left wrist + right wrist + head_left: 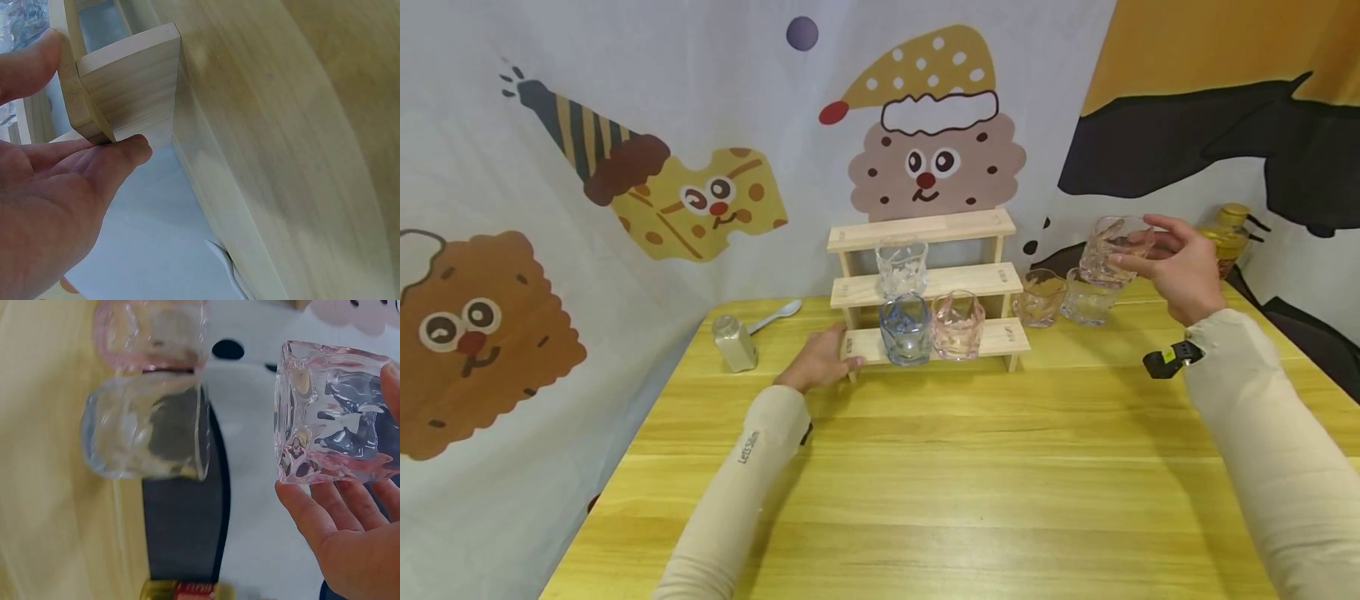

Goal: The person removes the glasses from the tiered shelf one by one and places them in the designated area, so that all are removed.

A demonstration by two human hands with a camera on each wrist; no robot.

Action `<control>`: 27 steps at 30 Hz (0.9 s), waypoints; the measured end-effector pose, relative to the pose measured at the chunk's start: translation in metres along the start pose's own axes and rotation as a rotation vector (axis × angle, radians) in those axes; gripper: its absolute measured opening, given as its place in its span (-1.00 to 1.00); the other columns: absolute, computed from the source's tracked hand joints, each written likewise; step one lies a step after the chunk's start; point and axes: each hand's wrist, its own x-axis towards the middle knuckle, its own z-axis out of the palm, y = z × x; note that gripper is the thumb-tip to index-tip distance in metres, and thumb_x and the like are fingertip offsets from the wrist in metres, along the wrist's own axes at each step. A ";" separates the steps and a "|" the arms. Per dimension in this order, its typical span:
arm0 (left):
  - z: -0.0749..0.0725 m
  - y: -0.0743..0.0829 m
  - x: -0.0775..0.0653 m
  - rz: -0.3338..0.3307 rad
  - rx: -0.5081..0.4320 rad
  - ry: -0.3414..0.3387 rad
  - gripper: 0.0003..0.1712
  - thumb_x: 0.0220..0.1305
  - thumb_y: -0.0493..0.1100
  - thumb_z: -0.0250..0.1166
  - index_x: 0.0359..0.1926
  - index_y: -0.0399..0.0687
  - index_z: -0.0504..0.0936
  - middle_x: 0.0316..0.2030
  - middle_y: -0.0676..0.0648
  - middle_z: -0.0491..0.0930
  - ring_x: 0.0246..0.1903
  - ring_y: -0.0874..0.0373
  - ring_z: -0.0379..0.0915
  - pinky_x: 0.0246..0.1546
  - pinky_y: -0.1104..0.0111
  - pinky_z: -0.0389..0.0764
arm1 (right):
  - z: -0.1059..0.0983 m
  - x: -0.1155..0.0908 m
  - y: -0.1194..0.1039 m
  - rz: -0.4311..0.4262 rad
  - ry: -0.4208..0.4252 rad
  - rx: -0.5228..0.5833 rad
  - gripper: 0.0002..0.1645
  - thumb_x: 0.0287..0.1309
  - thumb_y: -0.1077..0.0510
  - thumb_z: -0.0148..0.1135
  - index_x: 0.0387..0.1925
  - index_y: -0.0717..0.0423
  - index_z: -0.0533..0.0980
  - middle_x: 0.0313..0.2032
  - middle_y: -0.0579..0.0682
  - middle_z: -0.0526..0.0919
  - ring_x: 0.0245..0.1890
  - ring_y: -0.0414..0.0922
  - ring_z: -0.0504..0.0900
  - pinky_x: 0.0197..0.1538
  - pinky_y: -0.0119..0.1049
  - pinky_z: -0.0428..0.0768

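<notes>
My right hand (pixel 1189 271) holds a faintly pink glass tumbler (pixel 337 415) up above the table, thumb on one side and fingers on the other. Below it stand a clear tumbler (pixel 1086 302) and a pinkish tumbler (pixel 1040 298), side by side. At the left end of a three-step wooden rack (pixel 1000 337), my left hand (pixel 822 360) grips the lowest board, as the left wrist view shows with the board's end (pixel 75 103) between thumb and fingers. That step carries a blue tumbler (pixel 906 333) and a pink tumbler (pixel 957 327). A clear tumbler (pixel 902 271) sits on the middle step.
Left of the rack, a square jar of pale contents (pixel 734 343) stands near a white spoon (pixel 778 315). A gold-coloured container (pixel 1227 229) is at the back right, behind my right hand. A printed cloth (pixel 760 75) hangs along the table's back edge.
</notes>
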 end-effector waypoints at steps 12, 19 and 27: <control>0.000 0.001 0.000 -0.015 0.002 -0.012 -0.12 0.41 0.06 0.27 0.53 -0.23 0.10 0.40 -0.36 0.36 0.41 -0.28 0.27 0.43 -0.08 0.37 | -0.022 0.001 0.030 0.078 0.118 -0.048 -0.04 0.12 0.01 0.46 0.50 -0.21 0.21 -0.12 -0.46 0.48 -0.20 -0.43 0.43 -0.37 -0.65 0.50; 0.001 0.000 0.000 -0.006 -0.010 -0.011 -0.11 0.41 0.05 0.26 0.54 -0.24 0.08 0.39 -0.36 0.37 0.41 -0.28 0.28 0.43 -0.07 0.37 | -0.027 0.000 0.040 0.182 0.212 0.035 0.06 -0.02 0.02 0.56 0.49 -0.26 0.23 -0.14 -0.40 0.44 -0.21 -0.39 0.37 -0.39 -0.66 0.45; 0.000 0.001 0.001 -0.015 0.007 -0.010 -0.10 0.41 0.06 0.26 0.54 -0.25 0.07 0.41 -0.37 0.34 0.42 -0.29 0.26 0.45 -0.07 0.34 | -0.028 0.004 0.051 0.271 0.290 0.142 -0.02 -0.15 0.02 0.62 0.34 -0.32 0.35 -0.17 -0.36 0.37 -0.19 -0.37 0.31 -0.37 -0.66 0.43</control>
